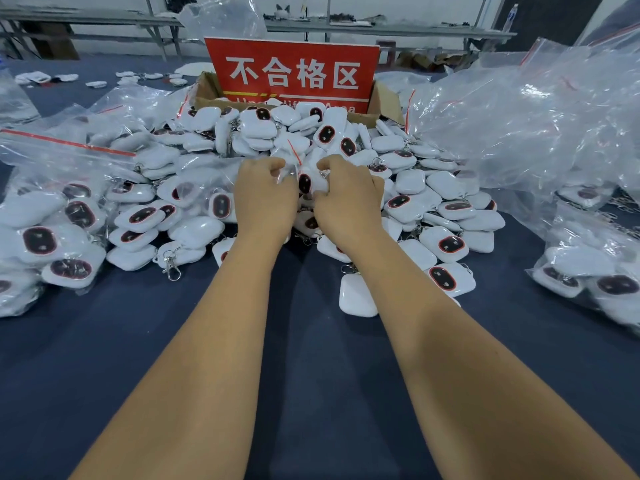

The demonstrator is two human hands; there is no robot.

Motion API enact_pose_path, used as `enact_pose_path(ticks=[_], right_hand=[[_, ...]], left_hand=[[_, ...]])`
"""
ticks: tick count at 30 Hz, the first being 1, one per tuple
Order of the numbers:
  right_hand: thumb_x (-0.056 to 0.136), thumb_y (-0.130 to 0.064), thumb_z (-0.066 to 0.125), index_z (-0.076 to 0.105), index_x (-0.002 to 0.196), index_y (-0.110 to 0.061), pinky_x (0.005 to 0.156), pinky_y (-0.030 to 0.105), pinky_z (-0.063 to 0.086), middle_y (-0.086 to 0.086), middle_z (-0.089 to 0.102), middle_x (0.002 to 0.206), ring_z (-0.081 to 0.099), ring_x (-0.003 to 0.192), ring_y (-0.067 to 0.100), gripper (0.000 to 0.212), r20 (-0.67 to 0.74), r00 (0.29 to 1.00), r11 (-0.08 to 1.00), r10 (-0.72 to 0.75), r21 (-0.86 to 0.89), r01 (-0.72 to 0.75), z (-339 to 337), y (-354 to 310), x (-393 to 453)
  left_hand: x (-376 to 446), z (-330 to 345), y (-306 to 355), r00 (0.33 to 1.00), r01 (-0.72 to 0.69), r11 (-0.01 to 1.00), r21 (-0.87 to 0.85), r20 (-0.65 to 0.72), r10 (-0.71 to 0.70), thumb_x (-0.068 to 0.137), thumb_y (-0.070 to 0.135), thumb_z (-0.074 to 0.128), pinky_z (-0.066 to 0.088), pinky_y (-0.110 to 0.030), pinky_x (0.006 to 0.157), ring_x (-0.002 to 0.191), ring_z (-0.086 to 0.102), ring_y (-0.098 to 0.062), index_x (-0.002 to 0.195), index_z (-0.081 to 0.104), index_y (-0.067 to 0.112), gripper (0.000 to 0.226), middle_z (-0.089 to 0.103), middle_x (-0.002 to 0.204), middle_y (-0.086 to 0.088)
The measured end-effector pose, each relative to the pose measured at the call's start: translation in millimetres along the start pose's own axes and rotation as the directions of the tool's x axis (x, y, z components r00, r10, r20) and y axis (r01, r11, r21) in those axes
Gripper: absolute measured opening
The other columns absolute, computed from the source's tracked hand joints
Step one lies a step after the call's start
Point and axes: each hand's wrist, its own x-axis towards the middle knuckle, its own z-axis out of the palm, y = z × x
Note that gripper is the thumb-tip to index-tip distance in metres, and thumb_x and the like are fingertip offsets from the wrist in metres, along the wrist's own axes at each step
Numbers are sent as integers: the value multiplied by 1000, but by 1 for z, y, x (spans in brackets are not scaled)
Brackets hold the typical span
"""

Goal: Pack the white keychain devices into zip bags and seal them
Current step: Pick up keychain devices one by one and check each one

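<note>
— Hands first: what are they doing?
— The left hand (pixel 265 194) and right hand (pixel 346 199) meet over the pile of white keychain devices (pixel 408 188), fingers curled, pinching a small zip bag (pixel 292 171) with one device inside.
— Where's that on the bench (pixel 311 341)?
— Mid-bench, just near of the cardboard box (pixel 381 98) with the red sign (pixel 294 72). Filled bags (pixel 52 237) lie left, loose plastic (pixel 536 116) right.

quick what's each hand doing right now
Left hand: closed, pinching the small zip bag.
Right hand: closed, gripping the same zip bag with a white keychain device in it.
</note>
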Motion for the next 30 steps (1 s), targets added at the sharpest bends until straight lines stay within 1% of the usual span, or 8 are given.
enact_pose_path(ticks=[2, 5, 8, 12, 17, 22, 25, 30], right_hand=[[93, -7, 52, 56, 127, -13, 95, 33, 27, 6, 56, 124, 51, 114, 25, 35, -53, 999, 996, 14, 89, -10, -2, 1, 2], [92, -4, 53, 59, 112, -20, 85, 27, 43, 0, 59, 114, 56, 97, 13, 26, -82, 994, 873, 74, 487, -25, -9, -6, 0], [92, -2, 55, 52, 93, -31, 76, 38, 57, 1, 67, 99, 65, 84, 16, 29, 35, 994, 668, 102, 738, -95, -13, -13, -2], [92, -5, 59, 54, 102, -23, 62, 24, 54, 5, 72, 93, 65, 71, 9, 21, 186, 980, 669, 77, 719, -189, -10, -12, -2], [93, -2, 57, 57, 111, -19, 81, 34, 57, 11, 71, 105, 67, 86, 18, 25, 238, 967, 617, 86, 749, -239, -9, -10, -1], [95, 0, 51, 58, 114, -18, 87, 48, 58, 12, 72, 105, 70, 96, 29, 27, 217, 968, 627, 129, 738, -249, -7, -8, 0], [94, 1, 52, 58, 106, -21, 86, 48, 58, 13, 72, 101, 70, 93, 30, 26, 209, 969, 613, 136, 750, -247, -7, -8, 0], [93, 2, 55, 58, 101, -23, 77, 40, 59, 12, 73, 96, 69, 83, 26, 26, 208, 970, 602, 124, 762, -241, -7, -6, 1]], left_hand=[[0, 0, -1, 1000, 19, 1000, 19, -12, -19, 89, 11, 53, 46, -31, 92, 104, 56, -17, 115, 67, 12, 29, 60, 116, -4], [-2, -1, 0, 1000, -1, 998, 56, 2, 1, 87, 9, 52, 41, -16, 64, 76, 56, -11, 101, 72, 11, 25, 64, 88, 1], [-4, 0, 2, 999, 34, 998, 49, 7, -35, 86, 8, 49, 40, -23, 60, 73, 58, -15, 90, 73, 15, 26, 67, 77, 1], [-4, -3, 6, 996, 89, 984, -157, 27, -86, 85, 4, 44, 41, -15, 54, 58, 54, 1, 69, 66, 24, 33, 62, 63, 12], [-4, -2, 12, 973, 229, 870, -437, 71, -220, 85, 12, 51, 39, -33, 64, 65, 43, -19, 72, 55, 10, 14, 49, 70, -10], [-7, 0, 11, 969, 240, 879, -412, 156, -191, 84, 19, 52, 47, -42, 72, 73, 51, -21, 70, 58, 14, 16, 56, 74, -9], [-9, 1, 11, 968, 241, 877, -416, 173, -183, 82, 23, 53, 53, -46, 79, 75, 55, -20, 69, 60, 13, 18, 61, 76, -5], [-10, 2, 11, 971, 230, 855, -464, 171, -168, 76, 27, 52, 45, -39, 69, 72, 49, -21, 79, 54, -7, 34, 55, 76, -10]])
